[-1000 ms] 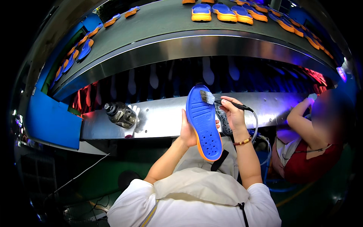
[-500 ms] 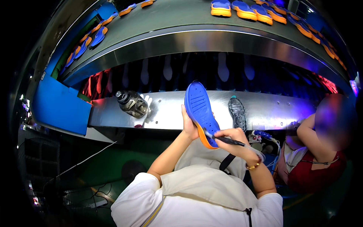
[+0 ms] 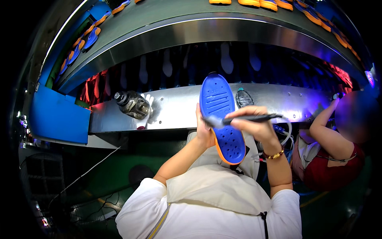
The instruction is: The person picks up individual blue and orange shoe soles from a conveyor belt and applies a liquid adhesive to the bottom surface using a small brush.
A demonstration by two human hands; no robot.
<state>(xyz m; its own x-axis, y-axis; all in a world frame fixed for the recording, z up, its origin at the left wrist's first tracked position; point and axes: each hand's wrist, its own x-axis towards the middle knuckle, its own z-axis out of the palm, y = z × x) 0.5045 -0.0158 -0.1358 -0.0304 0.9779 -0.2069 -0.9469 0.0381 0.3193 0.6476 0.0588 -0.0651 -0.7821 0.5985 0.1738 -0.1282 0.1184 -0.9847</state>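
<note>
My left hand [image 3: 204, 129] is wrapped round the left edge of a shoe sole [image 3: 217, 95], blue on its upper face with an orange side. The sole is held up in front of my body, its long axis nearly upright, with grooves at the far half and small holes at the near half. In my right hand [image 3: 256, 125] is a brush [image 3: 250, 118] with a black handle and a pale tube at its back end. Its bristles are blurred by motion and lie across the sole's middle; whether they touch it I cannot tell.
A metal shelf [image 3: 179, 107] runs ahead, bearing a dark bottle [image 3: 133, 104] at left and a dark, clear-looking sole [image 3: 244, 98] behind my right hand. Above it, a conveyor belt [image 3: 167, 12] carries several blue-orange soles. A person in red [image 3: 328, 171] sits at right.
The brush has moved from the sole's near end up to its middle and now points left. The sole's near end has swung right, showing more of its holed face. The view has shifted slightly.
</note>
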